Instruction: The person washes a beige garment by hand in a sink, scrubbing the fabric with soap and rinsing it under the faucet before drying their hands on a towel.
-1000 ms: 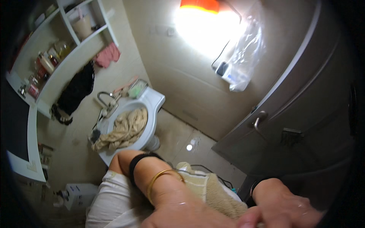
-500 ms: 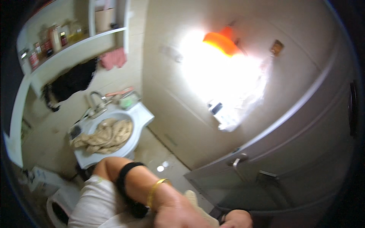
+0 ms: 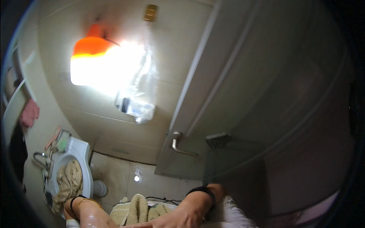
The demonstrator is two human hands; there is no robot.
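Note:
A beige towel (image 3: 137,209) is bunched at the lower edge, between my two hands. My left hand (image 3: 93,219) comes in at the lower left, wet and shiny, with a black band and a gold bracelet at the wrist; its fingers are cut off by the frame edge. From the right, my right hand (image 3: 178,218), with a black band at its wrist, closes over the near side of the towel. Its fingertips are partly out of view. A crumpled tan cloth (image 3: 70,178) fills the white washbasin (image 3: 86,167), left of my left arm.
A grey door (image 3: 228,95) with a metal handle (image 3: 178,144) stands at the right. On the wall hang an orange-topped glowing lamp (image 3: 91,47) and a clear plastic pouch (image 3: 138,106). Wet floor tiles (image 3: 125,174) lie beyond my hands. A pink cloth (image 3: 29,113) hangs at the left.
My view has swung to the right, so basin, shelf and lamp now sit further left. More of the beige towel shows between my hands, and both forearms are now in sight.

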